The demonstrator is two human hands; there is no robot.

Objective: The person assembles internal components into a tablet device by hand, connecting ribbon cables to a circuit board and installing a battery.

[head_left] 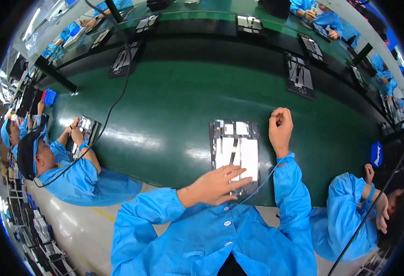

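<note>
Your left hand (218, 186) is hanging loose and splayed over the near end of a black-rimmed, silver-panelled device (248, 154); your right hand (281, 132), curled just beside it, is hiding whether it grips anything. Beneath both, a glossy green table (165, 106) is reflecting light. Beyond them, similar devices (299, 77) are lying near blue-clad workers (327, 19).

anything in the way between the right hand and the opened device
Nothing visible blocks it: only green tabletop shows between the right hand and the opened device. A thin blue cord slants lower in view, from the wrist toward the device's corner.
</note>
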